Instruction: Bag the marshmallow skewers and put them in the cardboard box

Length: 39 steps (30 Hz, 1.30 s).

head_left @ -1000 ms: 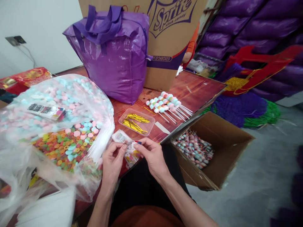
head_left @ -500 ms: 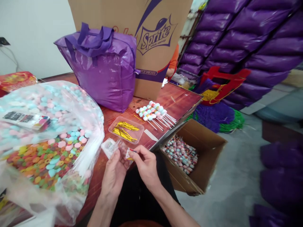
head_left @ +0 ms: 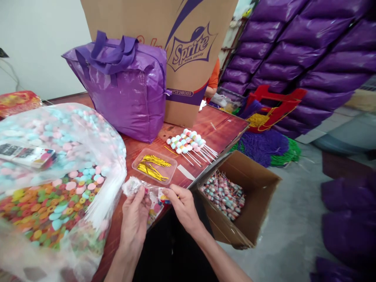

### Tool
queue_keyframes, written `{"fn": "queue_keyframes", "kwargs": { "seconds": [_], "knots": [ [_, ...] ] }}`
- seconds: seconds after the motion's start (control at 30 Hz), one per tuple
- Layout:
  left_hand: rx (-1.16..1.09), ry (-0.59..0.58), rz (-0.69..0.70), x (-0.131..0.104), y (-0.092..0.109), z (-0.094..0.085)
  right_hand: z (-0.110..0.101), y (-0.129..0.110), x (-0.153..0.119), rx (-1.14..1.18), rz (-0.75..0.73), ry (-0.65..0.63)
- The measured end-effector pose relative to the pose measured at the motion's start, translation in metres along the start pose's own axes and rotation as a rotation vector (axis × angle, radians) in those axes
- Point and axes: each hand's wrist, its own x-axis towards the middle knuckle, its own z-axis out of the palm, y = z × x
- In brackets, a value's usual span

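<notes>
Clear printed wrappers (head_left: 155,207) stretch between my two hands at the table's front edge. My left hand (head_left: 136,209) is closed on their left part, thumb on top. With thumb and fingers pinched, my right hand (head_left: 181,201) grips the colourful printed right end. Just beyond, a shallow clear tray (head_left: 173,172) holds gold twist ties (head_left: 152,168). Behind and right of it lie several candy skewers (head_left: 186,141) in pink, white and blue, their white sticks pointing right. A white paper strip (head_left: 185,172) is beside the tray.
Left, a large clear bag (head_left: 108,137) holds loose candies and white sticks. A purple bag (head_left: 129,90) and a large carton (head_left: 182,109) stand behind. An open box (head_left: 258,203) of wrapped skewers is at the right. A person's orange sleeve (head_left: 214,76) shows behind the carton.
The wrappers have been pulled wider between my hands, showing more colourful print. My left hand has shifted slightly left, and the view has moved a little.
</notes>
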Motion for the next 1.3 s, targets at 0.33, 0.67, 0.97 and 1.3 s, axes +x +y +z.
{"fn": "queue_keyframes", "kwargs": {
  "seconds": [0.33,0.67,0.97,1.3],
  "knots": [
    [-0.052,0.132,0.054,0.013,0.008,0.004,-0.104,0.000,0.108,-1.255,-0.189,0.537],
    [-0.036,0.103,0.012,0.025,0.006,0.000,-0.111,0.016,0.088,-0.688,-0.239,0.533],
    [-0.032,0.117,0.056,0.031,0.008,-0.006,-0.059,0.005,-0.031,-0.340,-0.354,0.308],
    [0.093,0.007,0.229,0.023,0.009,-0.011,-0.081,0.009,-0.038,-0.560,-0.386,0.094]
  ]
}}
